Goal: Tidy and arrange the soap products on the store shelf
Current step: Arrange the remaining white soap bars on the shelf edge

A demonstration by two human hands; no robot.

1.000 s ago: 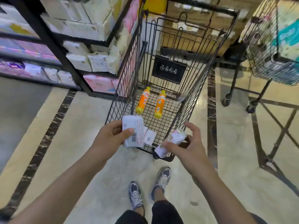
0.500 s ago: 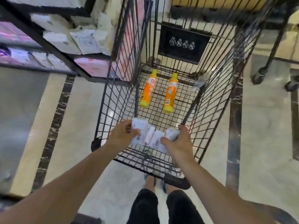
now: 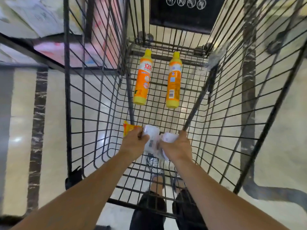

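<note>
**A:** Where are your hands now, at the near end of the cart?

**B:** Both are low inside the wire shopping cart (image 3: pixel 79 103), close to its near wall. Your left hand (image 3: pixel 132 143) has its fingers curled around a white soap pack (image 3: pixel 150 138) with a barcode on it. A small orange-yellow packet (image 3: pixel 128 129) shows just beside the knuckles of this hand; I cannot tell if you hold it too. Your right hand (image 3: pixel 178 146) grips a second white soap pack (image 3: pixel 169 137). The two packs touch each other between the hands.

**A:** So which step is this?

**B:** I judge you are gathering the soap out of the cart, with the shelf work not yet done.

**A:** And further in?

**B:** Two orange bottles (image 3: pixel 143 77) with yellow caps lie flat on the cart floor toward the far end, side by side and apart from each other. Beyond the cart's left wall stands the store shelf (image 3: pixel 49 35), blurred, with pale packages.

**A:** What does the next move need?

**B:** You must lift both packs straight up, clear of the cart rim, then turn left to the shelf. Keep a firm grip, because the wrapping looks smooth.
</note>
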